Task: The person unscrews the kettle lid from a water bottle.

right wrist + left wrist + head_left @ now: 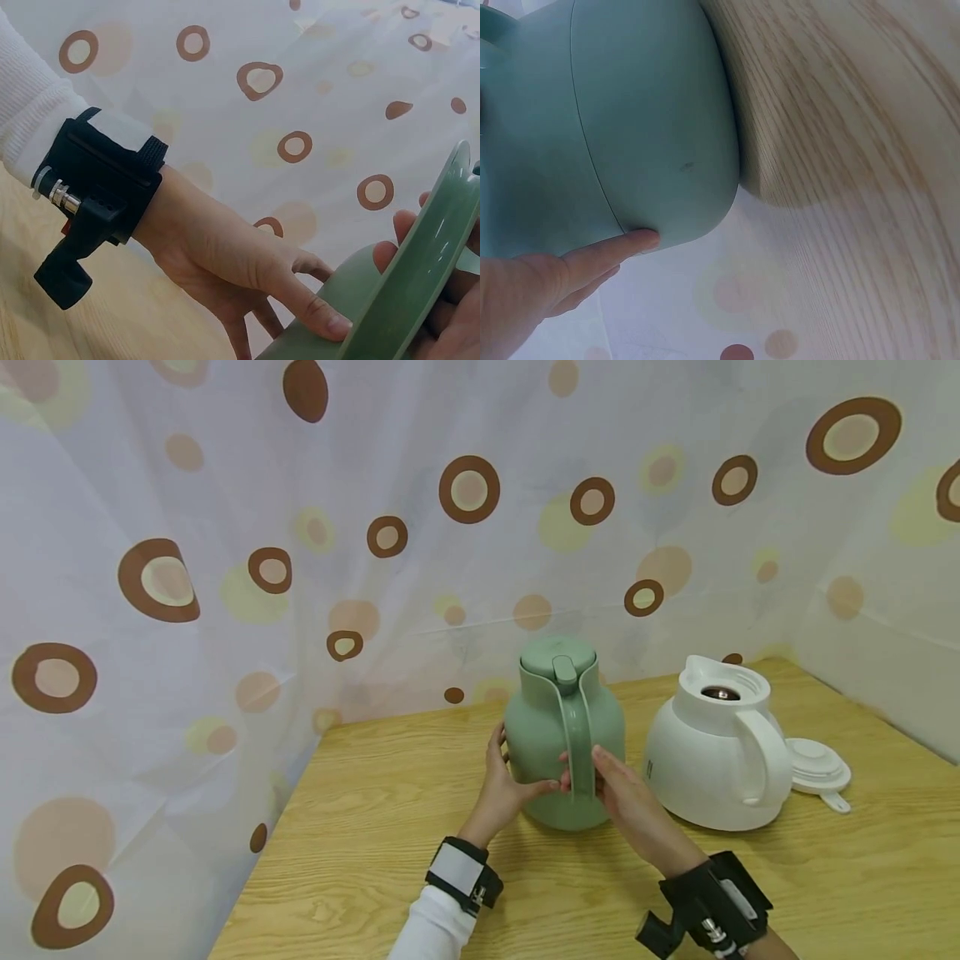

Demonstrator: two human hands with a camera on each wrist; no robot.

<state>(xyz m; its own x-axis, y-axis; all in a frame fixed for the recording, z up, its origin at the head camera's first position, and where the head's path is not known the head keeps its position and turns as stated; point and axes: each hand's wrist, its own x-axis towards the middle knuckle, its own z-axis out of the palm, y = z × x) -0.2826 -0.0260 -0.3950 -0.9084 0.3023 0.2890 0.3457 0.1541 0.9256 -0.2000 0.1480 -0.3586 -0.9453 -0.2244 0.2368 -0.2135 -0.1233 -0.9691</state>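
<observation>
A green insulated jug (pixel 536 739) stands upright on the table with its lid on and its handle (pixel 577 735) facing me. My left hand (pixel 501 783) rests against the jug's left side, the thumb laid across the front beside the handle. Nearly straight fingers (pixel 634 240) touch the green body (pixel 652 135) in the left wrist view. My right hand (pixel 626 802) holds the lower part of the handle, its fingertips showing past the far edge of the handle (pixel 424 270) in the right wrist view.
To the right stands a white insulated jug (pixel 712 760), its mouth uncovered and a shiny inside showing. A white lid (pixel 817 764) lies behind it on the right. The wooden table (pixel 375 827) meets a patterned curtain (pixel 420 585) at the back.
</observation>
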